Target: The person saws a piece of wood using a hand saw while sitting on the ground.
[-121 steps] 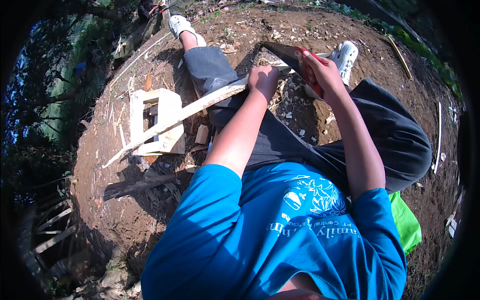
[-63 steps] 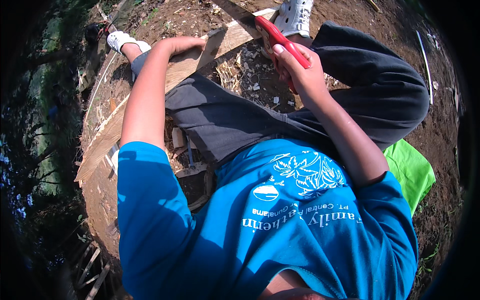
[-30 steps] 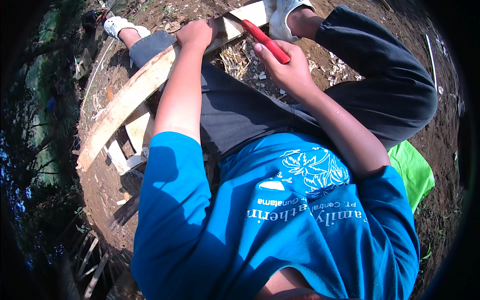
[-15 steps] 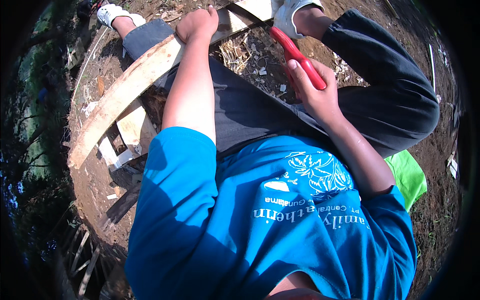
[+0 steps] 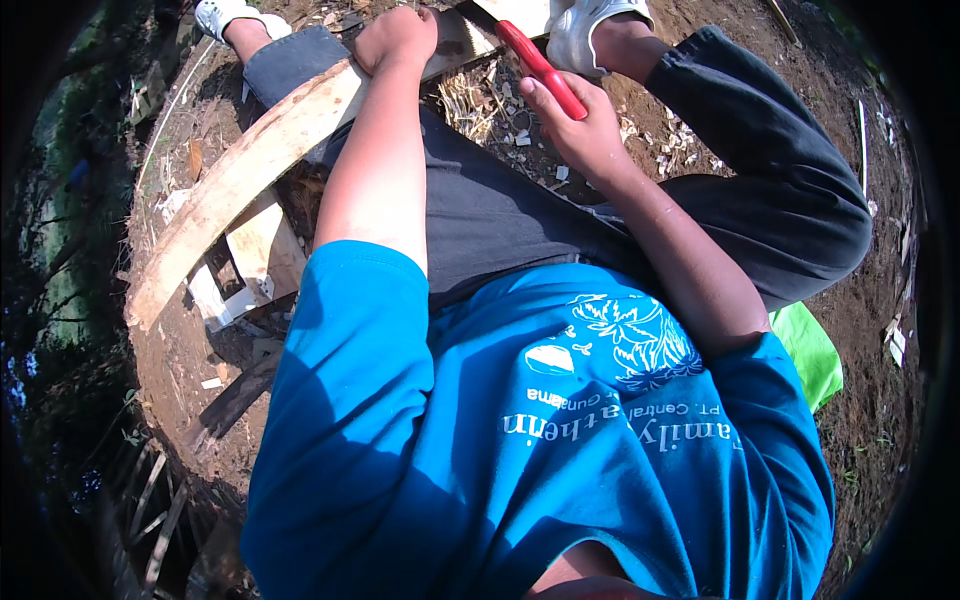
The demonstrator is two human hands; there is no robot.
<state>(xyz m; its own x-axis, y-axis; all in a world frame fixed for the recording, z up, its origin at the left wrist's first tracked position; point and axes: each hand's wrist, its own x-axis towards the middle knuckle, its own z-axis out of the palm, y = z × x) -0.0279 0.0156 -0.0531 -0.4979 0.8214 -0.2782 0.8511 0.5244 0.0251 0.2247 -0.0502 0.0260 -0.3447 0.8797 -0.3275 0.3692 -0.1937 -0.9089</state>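
Note:
A long pale wooden plank runs from the left up to the top middle, looking bent by the lens. My left hand is closed over it near its upper part, pressing from above. In my right hand is the red handle of a handsaw. Its dark toothed blade reaches to the plank just right of my left hand. The blade's far end lies at the picture's top edge, partly out of sight. My right foot in a white clog rests against the plank's far part.
Wood chips and shavings litter the soil between my legs. Pale offcuts lie under the plank at the left, with a dark piece of wood nearer. Bright green cloth lies by my right hip. My other white clog is at the upper left.
My right hand and the saw have moved forward and left, pushing the handle close to the plank. My left hand stays on the plank in nearly the same place.

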